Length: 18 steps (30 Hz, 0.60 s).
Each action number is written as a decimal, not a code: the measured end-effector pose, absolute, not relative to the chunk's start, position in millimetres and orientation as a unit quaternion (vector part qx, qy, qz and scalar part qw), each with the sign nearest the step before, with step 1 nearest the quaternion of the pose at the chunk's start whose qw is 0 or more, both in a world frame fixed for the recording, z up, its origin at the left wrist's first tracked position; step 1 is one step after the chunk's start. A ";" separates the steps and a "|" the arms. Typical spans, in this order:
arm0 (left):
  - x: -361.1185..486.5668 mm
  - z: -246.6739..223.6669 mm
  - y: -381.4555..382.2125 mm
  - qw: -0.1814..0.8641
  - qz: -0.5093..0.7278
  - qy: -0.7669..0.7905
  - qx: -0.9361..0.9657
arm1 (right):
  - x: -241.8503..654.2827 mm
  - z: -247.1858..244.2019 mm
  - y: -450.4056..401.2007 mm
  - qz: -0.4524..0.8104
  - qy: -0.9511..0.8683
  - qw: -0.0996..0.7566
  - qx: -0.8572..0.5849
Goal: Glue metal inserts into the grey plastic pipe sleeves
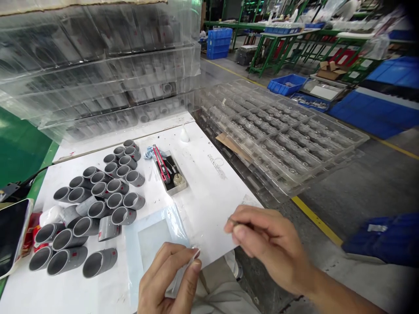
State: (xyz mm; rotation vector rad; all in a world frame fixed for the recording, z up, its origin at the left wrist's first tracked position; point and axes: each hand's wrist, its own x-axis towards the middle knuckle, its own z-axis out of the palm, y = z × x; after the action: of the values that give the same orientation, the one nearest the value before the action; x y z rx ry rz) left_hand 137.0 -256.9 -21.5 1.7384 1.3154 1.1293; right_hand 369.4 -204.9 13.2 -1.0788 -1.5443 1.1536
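Low over the front edge of the white table [209,205], my left hand [170,277] pinches a small clear plastic piece [195,254] between thumb and fingertips. To its right, my right hand [268,244] is closed in a pinch on a small dark item, too hidden by the fingers to name. Under and behind my left hand lies a light blue sheet in clear film [132,261]. Many grey pipe sections [100,263] stand or lie on the left half of the table. A small tray [178,187] holds a red cutter [161,163].
A white dropper bottle [184,134] stands near the table's back. Stacked clear trays [98,83] rise behind, and more clear trays [271,131] lie at the right. A phone or tablet [15,235] is at the far left. Blue crates [386,237] sit on the floor.
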 end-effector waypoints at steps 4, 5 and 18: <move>132.2 -21.1 -260.1 0.329 0.459 0.499 0.657 | 367.1 15.9 -194.4 0.474 -0.611 0.427 -0.468; 130.9 -21.1 -261.2 0.325 0.465 0.495 0.658 | 364.5 16.4 -194.5 0.471 -0.632 0.409 -0.459; 116.5 -22.8 -270.8 0.323 0.473 0.477 0.666 | 329.9 22.8 -217.9 0.401 -0.769 0.370 -0.333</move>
State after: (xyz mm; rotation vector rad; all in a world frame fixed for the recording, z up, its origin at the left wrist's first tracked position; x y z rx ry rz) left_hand 116.5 -270.8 -22.8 1.7489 1.2528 1.2404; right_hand 329.9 -217.9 22.8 -0.8545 -1.9729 1.0276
